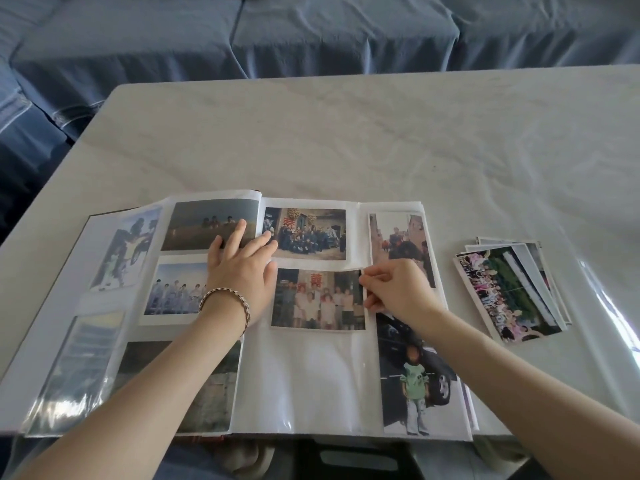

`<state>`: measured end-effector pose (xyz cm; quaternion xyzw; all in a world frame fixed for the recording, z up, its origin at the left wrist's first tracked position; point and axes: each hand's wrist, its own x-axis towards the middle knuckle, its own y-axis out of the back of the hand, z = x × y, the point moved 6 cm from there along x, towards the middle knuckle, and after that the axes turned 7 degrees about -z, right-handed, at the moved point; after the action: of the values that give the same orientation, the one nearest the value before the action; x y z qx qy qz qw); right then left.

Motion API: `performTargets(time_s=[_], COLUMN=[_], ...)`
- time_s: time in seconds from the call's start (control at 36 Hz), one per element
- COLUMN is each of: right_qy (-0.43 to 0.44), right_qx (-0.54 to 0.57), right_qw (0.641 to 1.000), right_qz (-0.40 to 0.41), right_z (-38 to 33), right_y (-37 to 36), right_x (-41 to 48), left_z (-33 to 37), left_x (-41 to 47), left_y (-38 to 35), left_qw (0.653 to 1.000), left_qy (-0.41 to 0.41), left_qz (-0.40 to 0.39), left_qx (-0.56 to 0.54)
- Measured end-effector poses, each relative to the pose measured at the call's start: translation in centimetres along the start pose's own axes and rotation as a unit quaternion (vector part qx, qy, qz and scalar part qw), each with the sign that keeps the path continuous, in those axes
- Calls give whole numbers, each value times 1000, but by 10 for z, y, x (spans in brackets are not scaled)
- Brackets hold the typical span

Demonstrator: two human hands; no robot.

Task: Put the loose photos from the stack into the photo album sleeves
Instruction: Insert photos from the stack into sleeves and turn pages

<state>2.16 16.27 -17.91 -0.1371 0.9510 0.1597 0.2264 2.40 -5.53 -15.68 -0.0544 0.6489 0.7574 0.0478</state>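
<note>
The photo (318, 299) may buckle or snag at the sleeve mouth if the right hand (398, 289), pinching its right edge, pushes askew. The left hand (242, 268) presses straight fingers on the album (304, 386) just left of it. The photo lies landscape, long axis running leftward from the pinching fingertips.

album (304, 382) on table (381, 133) | photo stack (509, 292) right of album

One album (311, 375), one photo stack (509, 292), two hands (242, 271) (398, 289).
</note>
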Motion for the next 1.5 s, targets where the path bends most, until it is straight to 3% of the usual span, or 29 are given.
performTargets(time_s=[0.19,0.42,0.58,0.69,0.78,0.94,1.08,1.22,1.33,1.39,1.5], right_qy=[25,23,-12,-40,-39,3,37,61,30,42,109], right_qx=[-75,-88,-96,-42,-16,-86,-120,-127,-85,-108,-278], right_qw=[996,996,995,998,999,993,987,986,996,991,928], right_qz=[51,25,-38,-38,-11,77,100,88,23,66,225], right_z=[4,2,3,3,4,5,3,-1,-1,-4,-15], right_y=[13,9,-11,-13,-10,-13,-15,-14,-6,10,57], right_x=[-10,-18,-19,-15,-14,-16,-19,-20,-19,-24,-40], left_z=[-1,0,-1,-1,0,0,0,0,1,1,0], left_x=[2,3,3,2,2,3,3,2,2,2,1], left_y=[-2,-3,-4,-3,-3,-3,-3,-3,-3,-3,-3], left_qw=[1000,1000,1000,1000,1000,1000,999,999,999,999,999], left_qy=[0,-2,-5,-7,-7,-7,-3,1,0,0,1], left_qz=[-13,-15,-11,-5,-6,-8,-11,-16,-18,-18,-14], left_qx=[16,21,26,24,25,29,36,42,42,40,35])
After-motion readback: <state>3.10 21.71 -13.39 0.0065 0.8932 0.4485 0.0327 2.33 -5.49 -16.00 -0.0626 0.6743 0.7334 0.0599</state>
